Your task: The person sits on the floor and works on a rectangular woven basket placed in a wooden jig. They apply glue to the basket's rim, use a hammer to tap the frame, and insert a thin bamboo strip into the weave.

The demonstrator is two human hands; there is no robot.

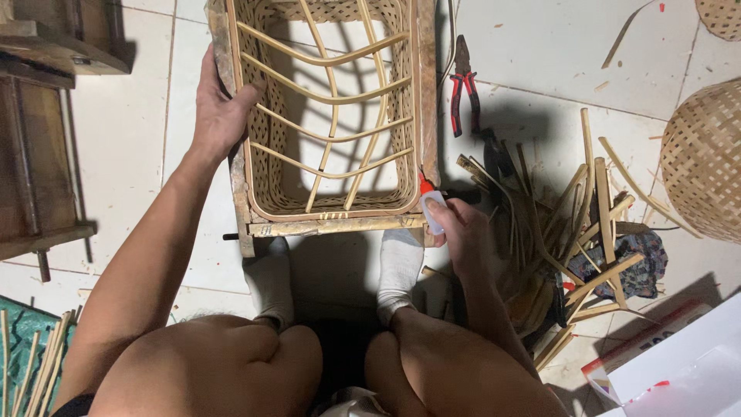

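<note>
Left hand [218, 108] clamped on the left wall of the woven basket [333, 116], thumb hooked inside over the rim, fingers wrapped down the outer side and mostly hidden behind the wall. Left arm long and nearly straight, running from the lower left corner up to that wall.

Right hand [461, 232] closed round a small white glue bottle [431, 207] with a red nozzle; nozzle tip touches the basket's near right corner, where the wooden frame [332, 226] meets the weave. Much of the bottle body is covered by the fingers. Right wrist bent inward, forearm coming up from the right knee.

The basket lies on the tiled floor [123, 147], opening toward the viewer, its far end cut off by the top edge. Bent bamboo ribs cross its interior. Two feet in white socks [399, 266] are planted just below the basket's near edge; whether they press against the frame cannot be told.

Right of the basket: red-handled pliers [464, 89] lie on the floor, well apart from the hand. Below them, a loose heap of bamboo strips [571, 232] over a patterned cloth [637, 266], its lower part dark and hard to read. Further right, a round woven basket [704, 162], cut by the frame edge. Left of the basket, a wooden bench [38, 131], only partly in view. At the lower left corner, more strips [35, 367] on a green mat.
</note>
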